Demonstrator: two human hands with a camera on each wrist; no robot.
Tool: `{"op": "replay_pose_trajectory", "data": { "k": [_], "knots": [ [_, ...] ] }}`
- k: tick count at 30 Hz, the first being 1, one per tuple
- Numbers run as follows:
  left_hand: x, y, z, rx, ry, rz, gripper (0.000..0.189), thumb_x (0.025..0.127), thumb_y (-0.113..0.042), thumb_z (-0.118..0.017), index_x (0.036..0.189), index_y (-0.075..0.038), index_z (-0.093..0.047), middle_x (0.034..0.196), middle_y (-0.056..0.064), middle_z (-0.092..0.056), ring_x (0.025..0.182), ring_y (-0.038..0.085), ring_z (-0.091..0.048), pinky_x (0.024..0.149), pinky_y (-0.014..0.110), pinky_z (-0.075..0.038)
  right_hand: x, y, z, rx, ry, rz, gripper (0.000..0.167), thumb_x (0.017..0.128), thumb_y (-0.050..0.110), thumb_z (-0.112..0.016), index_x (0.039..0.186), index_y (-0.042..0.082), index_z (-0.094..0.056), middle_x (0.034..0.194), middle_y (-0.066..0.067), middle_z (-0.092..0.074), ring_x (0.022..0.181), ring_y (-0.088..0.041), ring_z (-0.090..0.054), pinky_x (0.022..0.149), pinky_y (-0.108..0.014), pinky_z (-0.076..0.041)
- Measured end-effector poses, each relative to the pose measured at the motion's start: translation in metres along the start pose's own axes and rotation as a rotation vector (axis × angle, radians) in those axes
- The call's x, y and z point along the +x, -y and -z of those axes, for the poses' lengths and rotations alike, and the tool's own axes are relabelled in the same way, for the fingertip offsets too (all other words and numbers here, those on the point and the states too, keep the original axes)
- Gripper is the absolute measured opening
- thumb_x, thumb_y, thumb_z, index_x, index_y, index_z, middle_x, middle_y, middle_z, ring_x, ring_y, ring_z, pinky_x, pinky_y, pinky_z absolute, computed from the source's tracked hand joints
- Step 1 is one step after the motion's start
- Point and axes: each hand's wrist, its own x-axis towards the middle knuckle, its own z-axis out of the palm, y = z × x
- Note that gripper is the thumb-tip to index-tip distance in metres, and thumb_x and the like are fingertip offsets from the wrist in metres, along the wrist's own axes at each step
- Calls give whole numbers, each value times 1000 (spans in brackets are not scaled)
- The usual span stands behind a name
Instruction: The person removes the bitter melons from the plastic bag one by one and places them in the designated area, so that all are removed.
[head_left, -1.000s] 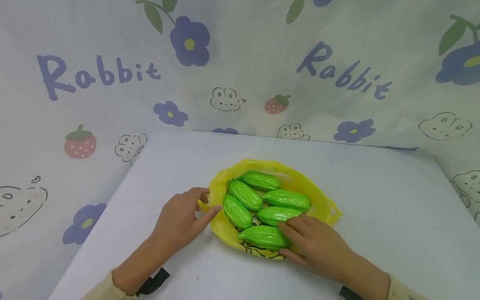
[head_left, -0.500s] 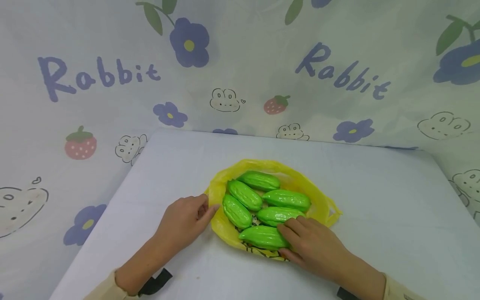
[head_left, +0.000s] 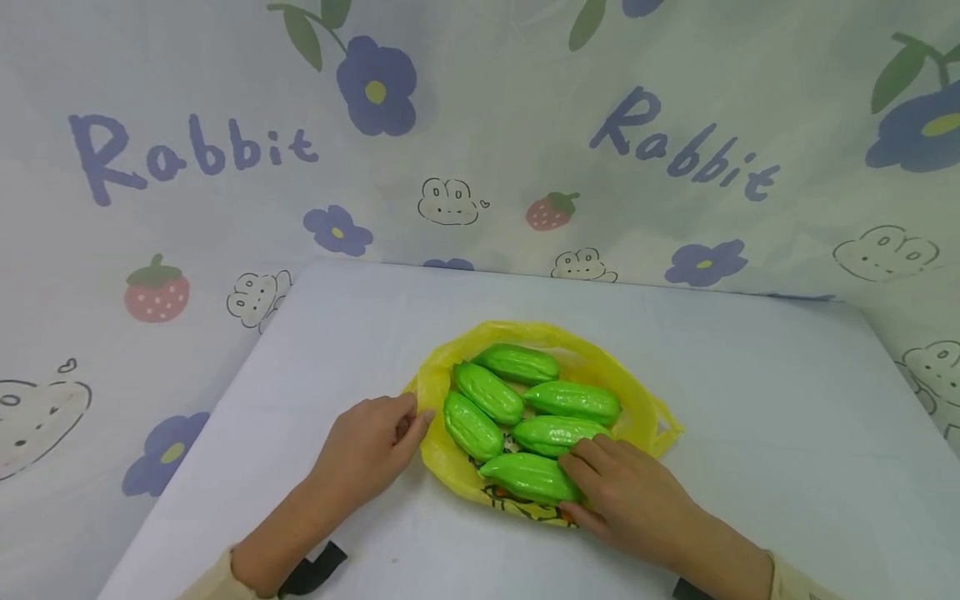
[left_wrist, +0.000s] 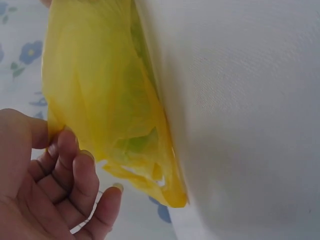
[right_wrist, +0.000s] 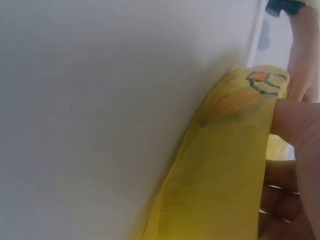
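Observation:
In the head view a yellow plastic bag [head_left: 438, 454] lies spread with its mouth turned up. Inside it are several shiny green ridged gourds [head_left: 572, 402]. My left hand [head_left: 371, 442] pinches the bag's left rim between thumb and forefinger; the left wrist view shows that pinch, with the other fingers [left_wrist: 80, 175] loosely curled beside the bag. At the front right, my right hand [head_left: 630, 496] grips the right end of the nearest gourd [head_left: 528, 477], fingers over its far side and thumb on the near side. That end is hidden by the hand.
A white-covered table [head_left: 772, 400] carries the bag. Behind it hangs a printed cloth [head_left: 510, 125] with flowers, strawberries and rabbits. The bag's loose handle [head_left: 667, 425] sticks out at the right. Dark straps [head_left: 311, 571] circle the wrists.
The left thumb and forefinger, earlier spread at the bag's rim, have come together on it. The right hand and the nearest gourd have shifted only slightly.

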Motion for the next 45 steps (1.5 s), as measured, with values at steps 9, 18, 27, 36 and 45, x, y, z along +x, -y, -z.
{"op": "replay_pose_trajectory", "data": {
  "k": [9,18,27,36,45],
  "knots": [
    [-1,-1,-1,1,-30,-16,40,96,-16,-75,69,-22,-46,57,-13,-36,53,6,-34,49,24,-31,-1,2,1,-9,-11,-14,48,82,36,-88,114,5,-69,107,-4,-67,93,-19,-66,79,-38,-57],
    [-1,0,0,-8,-45,-43,42,94,-11,-73,65,-22,-44,53,-16,-33,48,1,-31,47,23,-29,-3,2,6,-6,-5,-36,49,84,36,-87,116,4,-70,111,-6,-68,98,-21,-67,83,-39,-58],
    [-2,0,-1,-34,-81,-52,42,90,-5,-71,64,-21,-43,56,-13,-33,51,3,-31,48,23,-31,-7,0,16,16,9,-91,52,82,37,-88,119,4,-70,113,-5,-67,101,-18,-64,86,-37,-58],
    [-2,3,0,-94,-53,-39,44,93,-4,-68,63,-21,-42,55,-16,-31,51,1,-30,49,22,-31,-13,-6,27,0,-16,-140,56,77,32,-91,119,0,-71,113,-6,-67,103,-19,-64,87,-37,-58],
    [-3,9,2,-123,-43,-51,47,92,-1,-65,60,-21,-37,54,-18,-26,50,-2,-26,47,21,-28,-23,-13,42,-5,-45,-218,54,85,35,-86,123,1,-69,115,-3,-65,100,-16,-64,82,-36,-59]
  ]
}}
